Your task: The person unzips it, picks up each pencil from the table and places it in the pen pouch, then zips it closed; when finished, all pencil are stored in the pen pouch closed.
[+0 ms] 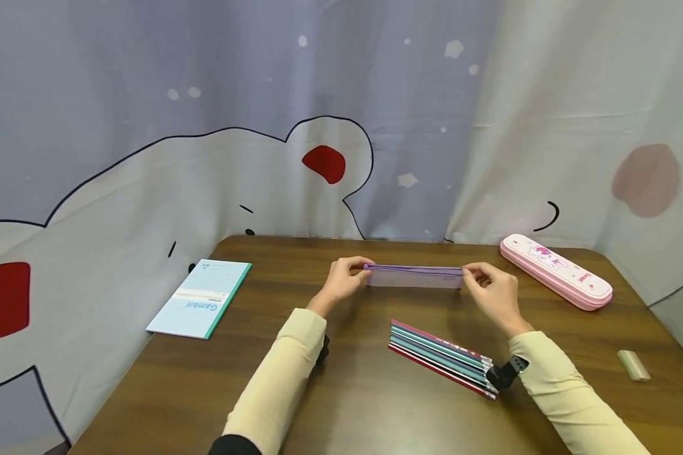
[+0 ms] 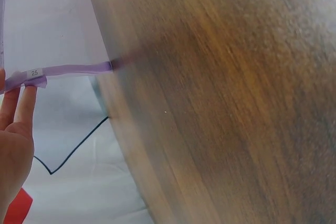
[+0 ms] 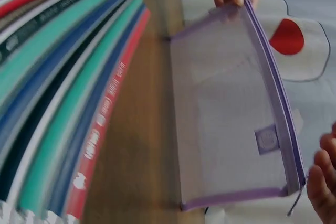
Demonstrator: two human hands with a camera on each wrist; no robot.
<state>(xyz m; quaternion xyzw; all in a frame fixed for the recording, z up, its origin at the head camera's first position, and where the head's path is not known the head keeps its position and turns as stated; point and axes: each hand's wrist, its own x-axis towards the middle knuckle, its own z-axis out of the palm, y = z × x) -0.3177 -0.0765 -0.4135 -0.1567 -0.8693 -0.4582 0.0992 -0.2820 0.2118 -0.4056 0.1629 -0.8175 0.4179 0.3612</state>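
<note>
A see-through pouch with purple edging and a zip is held upright above the wooden table. My left hand pinches its upper left corner; in the left wrist view the fingers lie against the purple edge beside a small "25" label. At the opposite upper corner, my right hand pinches the end of the zip edge. The right wrist view shows the zip pull dangling near those fingertips. Below the pouch, a row of pencils lies side by side, partly covered by the right wrist's camera.
On the left of the table lies a pale blue notepad. A pink pencil case rests at the back right, with a small pale eraser-like block nearer the right edge. A patterned curtain hangs behind the table.
</note>
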